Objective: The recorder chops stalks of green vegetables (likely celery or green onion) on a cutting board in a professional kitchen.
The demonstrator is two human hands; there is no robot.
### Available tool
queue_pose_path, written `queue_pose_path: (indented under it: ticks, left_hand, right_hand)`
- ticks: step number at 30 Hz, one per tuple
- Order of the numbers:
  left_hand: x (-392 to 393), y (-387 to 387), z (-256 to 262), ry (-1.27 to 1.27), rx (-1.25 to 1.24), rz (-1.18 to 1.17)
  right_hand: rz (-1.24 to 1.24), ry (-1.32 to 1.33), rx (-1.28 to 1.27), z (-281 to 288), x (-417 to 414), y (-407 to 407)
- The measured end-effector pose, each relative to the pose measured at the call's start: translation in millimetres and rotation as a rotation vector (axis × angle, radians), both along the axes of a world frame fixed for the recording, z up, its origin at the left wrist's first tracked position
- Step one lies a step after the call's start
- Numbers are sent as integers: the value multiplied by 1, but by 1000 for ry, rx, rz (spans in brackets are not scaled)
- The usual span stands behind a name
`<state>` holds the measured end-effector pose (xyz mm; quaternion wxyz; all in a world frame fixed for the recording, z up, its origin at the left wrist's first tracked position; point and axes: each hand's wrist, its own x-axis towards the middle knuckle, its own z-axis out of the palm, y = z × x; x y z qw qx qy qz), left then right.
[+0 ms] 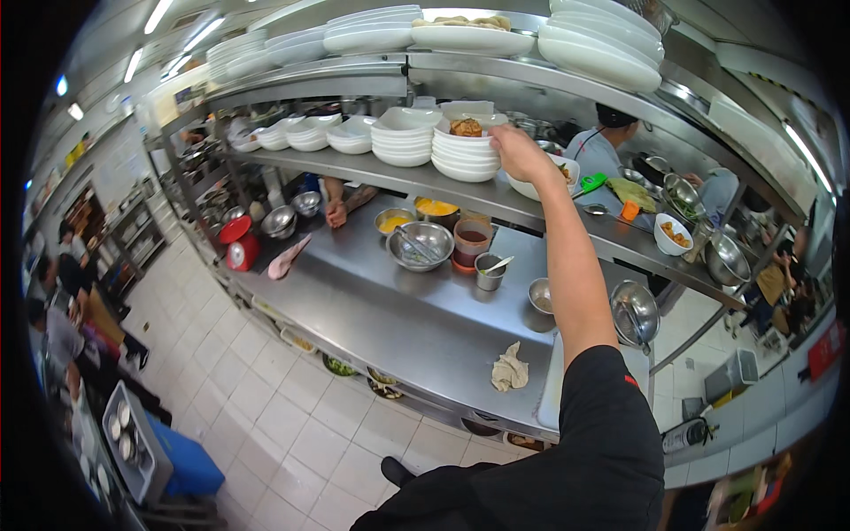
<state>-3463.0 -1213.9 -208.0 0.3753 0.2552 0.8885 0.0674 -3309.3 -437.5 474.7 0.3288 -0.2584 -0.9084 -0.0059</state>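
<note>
My right hand (521,152) reaches up to the steel shelf, fingers at the right rim of a white bowl (463,143). This bowl tops a stack of similar bowls and has browned food (466,127) in it. Just behind my wrist, another white bowl (524,189) holds food, partly covered by my arm. More stacked white bowls (400,147) line the shelf to the left. To the right lies a utensil with a green handle (593,182). My left hand is out of view.
Below, the steel counter (372,325) bears a mixing bowl with tongs (420,247), a container of dark sauce (472,242), a crumpled cloth (510,368) and a red scale (240,244). Plates (597,53) crowd the upper shelf. A co-worker (601,143) stands behind; another person's hand (336,212) rests across the counter.
</note>
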Motion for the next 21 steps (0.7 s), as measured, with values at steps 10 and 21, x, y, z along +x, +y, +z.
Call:
queue_pose_path:
  ticks: [10,21]
  left_hand:
    - [-285,59,38,-35,236,380]
    - [-449,251,62,29,160,-2]
  right_hand:
    - [-191,25,-83,44,-19,-40]
    - [-235,302,393,-6,-37,-44]
